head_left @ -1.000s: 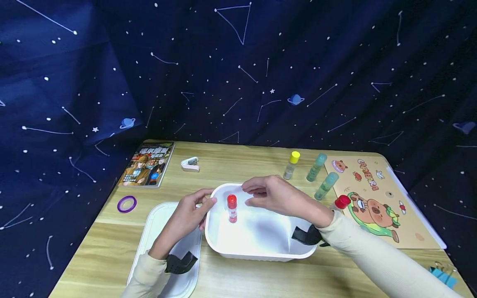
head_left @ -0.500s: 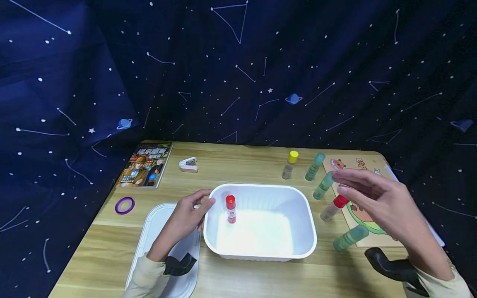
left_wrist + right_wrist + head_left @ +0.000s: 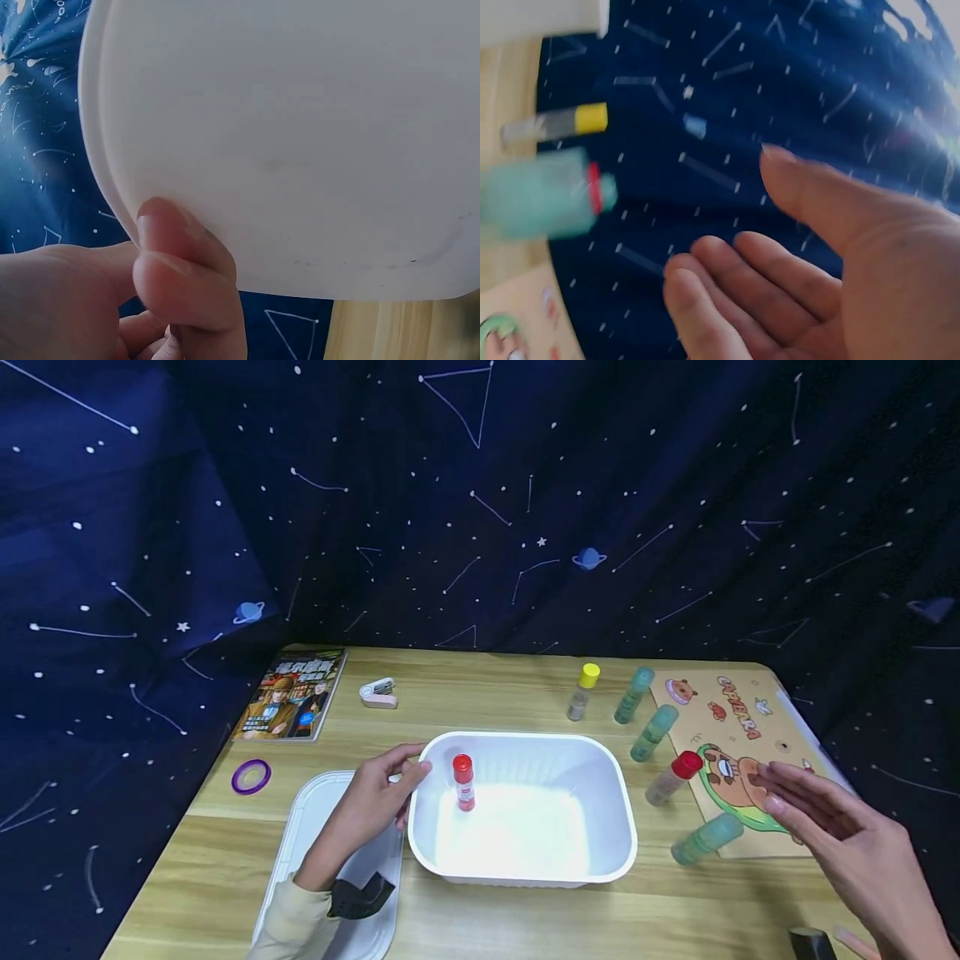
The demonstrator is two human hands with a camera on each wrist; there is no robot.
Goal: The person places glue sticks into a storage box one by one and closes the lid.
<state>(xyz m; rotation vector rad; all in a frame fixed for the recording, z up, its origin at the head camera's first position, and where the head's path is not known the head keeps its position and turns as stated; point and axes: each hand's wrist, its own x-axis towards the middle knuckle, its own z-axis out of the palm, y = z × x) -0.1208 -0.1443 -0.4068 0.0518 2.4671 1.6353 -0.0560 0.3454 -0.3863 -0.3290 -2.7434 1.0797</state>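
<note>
Left hand (image 3: 375, 797): you grip the tub (image 3: 540, 827) by its left rim.
Right hand (image 3: 862, 843): yours hangs well right of the tub, fingers extended, thumb apart, holding nothing.
Red stick (image 3: 465, 787): upright inside the tub, toward its left end.
Green sticks (image 3: 707, 839): right of the tub.
Second red stick (image 3: 673, 778): just right of the tub.
Yellow stick (image 3: 582, 693): behind the tub.
Tray (image 3: 382, 847): left of the tub.

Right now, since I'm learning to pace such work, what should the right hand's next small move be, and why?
Probably the right hand should reach for the outer red-capped tube: that hand is empty and near it, the left hand grips the white tub at its left rim, and a similar inner red-capped tube is inside.
</note>
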